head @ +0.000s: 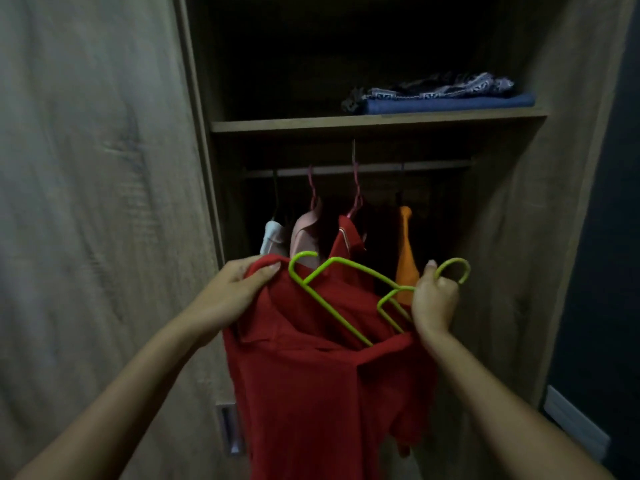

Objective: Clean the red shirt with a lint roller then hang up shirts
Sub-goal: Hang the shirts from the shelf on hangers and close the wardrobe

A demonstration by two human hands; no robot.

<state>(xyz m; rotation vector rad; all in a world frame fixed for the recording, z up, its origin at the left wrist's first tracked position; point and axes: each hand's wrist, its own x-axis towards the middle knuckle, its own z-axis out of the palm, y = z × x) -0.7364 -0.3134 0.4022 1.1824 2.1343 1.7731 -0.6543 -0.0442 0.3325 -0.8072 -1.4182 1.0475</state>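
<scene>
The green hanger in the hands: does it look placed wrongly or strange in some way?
Yes. The green hanger lies tilted on top of the red shirt, not inside its collar. Its hook points sideways, held in the right hand. The left hand grips the bunched shirt. It looks like mid-work, not damage.

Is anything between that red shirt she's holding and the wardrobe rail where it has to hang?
No solid barrier: the wardrobe stands open. But the rail already carries hanging clothes, with another red garment directly behind the red shirt. The shirt would likely need a gap between them. The green hangers look only partly inside it.
</scene>
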